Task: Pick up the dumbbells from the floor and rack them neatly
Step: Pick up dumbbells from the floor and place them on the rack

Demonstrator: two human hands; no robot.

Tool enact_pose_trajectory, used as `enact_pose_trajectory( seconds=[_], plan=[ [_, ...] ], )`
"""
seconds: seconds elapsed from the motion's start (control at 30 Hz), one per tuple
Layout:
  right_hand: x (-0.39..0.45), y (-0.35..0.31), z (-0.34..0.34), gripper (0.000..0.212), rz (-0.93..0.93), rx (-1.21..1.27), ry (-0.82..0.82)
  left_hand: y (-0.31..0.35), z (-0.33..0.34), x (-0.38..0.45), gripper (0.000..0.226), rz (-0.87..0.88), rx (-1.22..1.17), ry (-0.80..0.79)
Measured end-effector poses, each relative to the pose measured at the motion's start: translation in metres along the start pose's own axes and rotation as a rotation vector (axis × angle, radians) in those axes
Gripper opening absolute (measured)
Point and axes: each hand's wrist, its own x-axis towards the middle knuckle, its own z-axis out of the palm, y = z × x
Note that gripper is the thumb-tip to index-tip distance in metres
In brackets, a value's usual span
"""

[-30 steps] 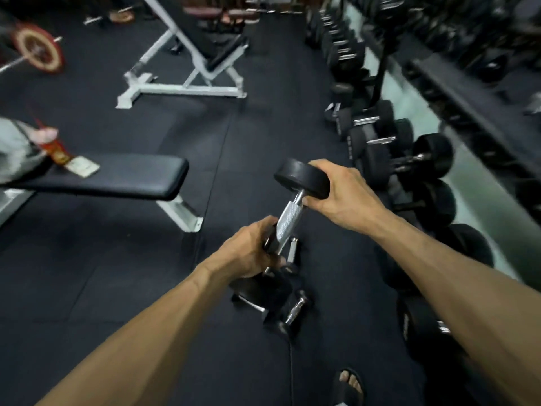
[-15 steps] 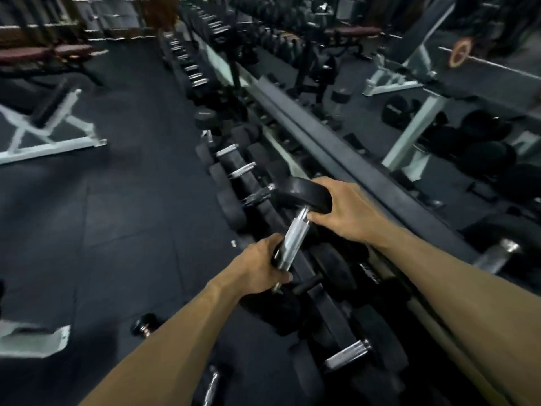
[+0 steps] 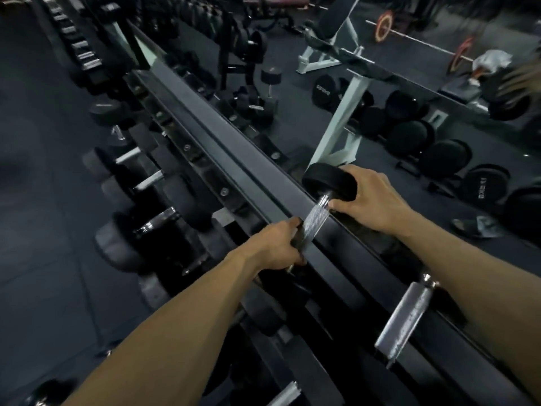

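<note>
I hold one black dumbbell with a knurled silver handle above the top rail of the long dumbbell rack. My left hand grips the near end of the handle and hides the near head. My right hand curls round the far round head. The dumbbell lies tilted across the rail, far end higher. Another racked dumbbell sits on the top rail under my right forearm.
Lower tiers of the rack hold several black dumbbells to the left. Behind the rack a mirror reflects benches, plates and floor dumbbells. Dark rubber floor lies at the left.
The view swung from the floor and benches to the rack. Both hands carried the dumbbell up and over the top rail, keeping the same grips.
</note>
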Motion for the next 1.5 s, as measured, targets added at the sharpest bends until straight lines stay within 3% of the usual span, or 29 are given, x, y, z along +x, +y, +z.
enact_pose_trajectory(
  seconds=[0.27,0.6,0.8,0.93,1.17,1.3,1.5],
  plan=[
    [0.034,0.01,0.017,0.04,0.067,-0.05,-0.062,-0.013,-0.014,0.034,0.057,-0.041,0.03,-0.106],
    [0.044,0.027,0.017,0.043,0.194,0.024,-0.078,-0.006,-0.017,0.052,0.045,-0.02,0.153,-0.118],
    [0.052,0.021,0.017,0.04,0.215,-0.018,-0.109,-0.006,-0.021,0.05,0.051,-0.039,0.183,-0.093],
    [0.05,0.014,0.015,0.049,0.234,-0.1,-0.13,-0.007,-0.022,0.044,0.059,-0.053,0.218,-0.015],
    [0.051,-0.028,0.015,0.075,0.044,-0.325,-0.092,-0.019,-0.037,0.007,0.053,-0.068,0.226,0.196],
    [0.052,-0.072,0.024,0.076,-0.112,-0.35,-0.117,-0.045,-0.055,-0.032,0.065,-0.111,0.258,0.281],
    [0.047,-0.153,0.079,0.076,-0.312,-0.325,-0.263,-0.103,-0.067,-0.119,0.058,-0.247,0.292,0.376]
  ],
)
